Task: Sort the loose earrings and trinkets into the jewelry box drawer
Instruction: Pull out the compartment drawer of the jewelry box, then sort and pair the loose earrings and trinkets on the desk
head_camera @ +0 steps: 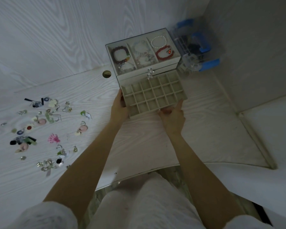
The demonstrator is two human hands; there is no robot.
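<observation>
A white jewelry box (175, 59) stands at the back of the desk, its glass top showing bracelets in three sections. Its lowest drawer (153, 95) is pulled out, a beige grid of several small empty compartments. My left hand (119, 106) grips the drawer's left front corner. My right hand (172, 115) holds its front right edge from below. Loose earrings and trinkets (46, 129) lie scattered on the desk far to the left, apart from both hands.
A round cable hole (106, 74) sits in the white wood-grain desk (73, 90) left of the box. A clear organiser with blue parts (195, 47) stands in the right corner. The desk's front edge is near my lap.
</observation>
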